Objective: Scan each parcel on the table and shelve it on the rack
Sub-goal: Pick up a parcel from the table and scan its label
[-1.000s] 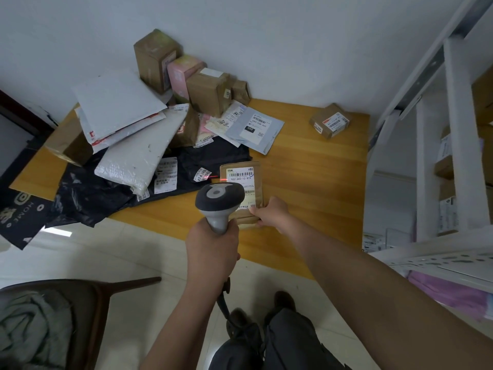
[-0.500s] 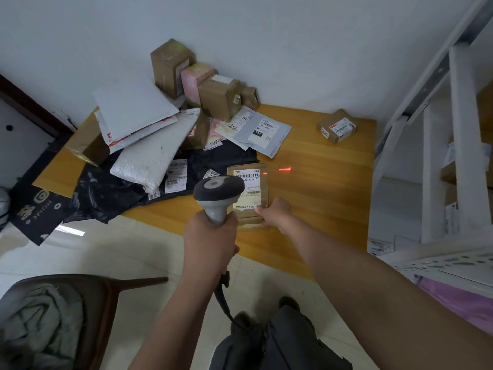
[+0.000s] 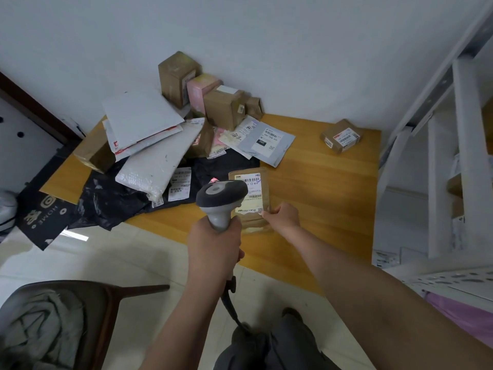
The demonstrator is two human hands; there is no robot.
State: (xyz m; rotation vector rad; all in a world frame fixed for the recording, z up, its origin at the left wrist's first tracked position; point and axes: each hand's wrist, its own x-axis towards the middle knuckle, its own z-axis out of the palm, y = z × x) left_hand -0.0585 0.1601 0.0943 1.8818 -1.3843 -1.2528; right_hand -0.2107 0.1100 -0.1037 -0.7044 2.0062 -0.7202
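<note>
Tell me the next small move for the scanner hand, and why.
Probably swing the scanner slightly right, onto the label's barcode. The left hand grips the scanner, but its red glow sits on the black bag, just left of the brown envelope that the right hand holds at its near corner on the table.

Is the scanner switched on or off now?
On: a red glow shows on the black bag just beyond the scanner, beside the brown parcel.
</note>
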